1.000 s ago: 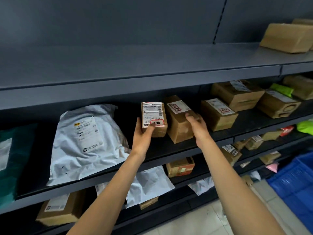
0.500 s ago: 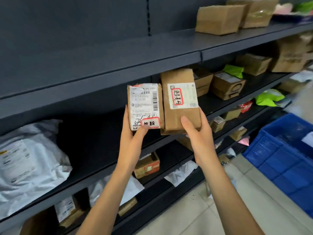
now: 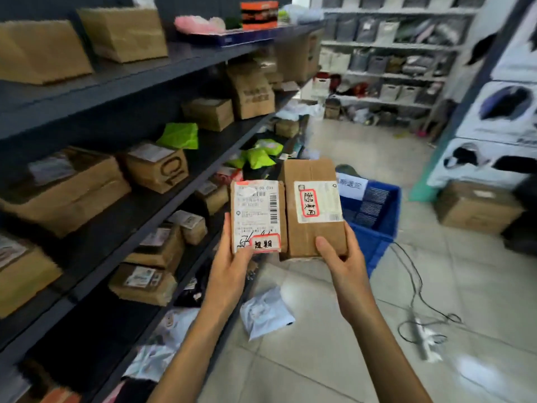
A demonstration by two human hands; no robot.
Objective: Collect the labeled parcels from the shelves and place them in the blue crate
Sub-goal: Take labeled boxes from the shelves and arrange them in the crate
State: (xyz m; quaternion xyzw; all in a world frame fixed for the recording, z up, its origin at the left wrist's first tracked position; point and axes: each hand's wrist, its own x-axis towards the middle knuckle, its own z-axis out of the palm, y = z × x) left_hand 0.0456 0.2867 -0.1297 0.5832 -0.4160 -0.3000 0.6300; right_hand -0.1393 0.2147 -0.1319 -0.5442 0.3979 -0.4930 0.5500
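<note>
Two labeled parcels stand upright side by side in the middle of the frame, edges touching or nearly so. The smaller parcel (image 3: 255, 210) is on the left, and a white shipping label with a barcode and a red-bordered sticker at the bottom covers its front. The left hand (image 3: 229, 269) grasps it from below, with the thumb pressed beside that sticker. The larger brown parcel (image 3: 315, 239) carries a white label with red-framed handwriting. The right hand (image 3: 341, 263) grips its lower end, thumb on the front and fingers behind.

Just behind the larger parcel, on the tiled floor (image 3: 334, 359), stands the blue crate (image 3: 373, 245) with a paper sign (image 3: 350, 186) at its back rim. A pale poly bag (image 3: 264, 314) lies on the floor below the hands. A black cable with a power strip (image 3: 421, 335) trails at lower right.

The dark shelves (image 3: 122, 85) run along the left of the frame, loaded with cardboard boxes and green bags (image 3: 180, 136). A cardboard box (image 3: 476, 207) sits on the floor at right.
</note>
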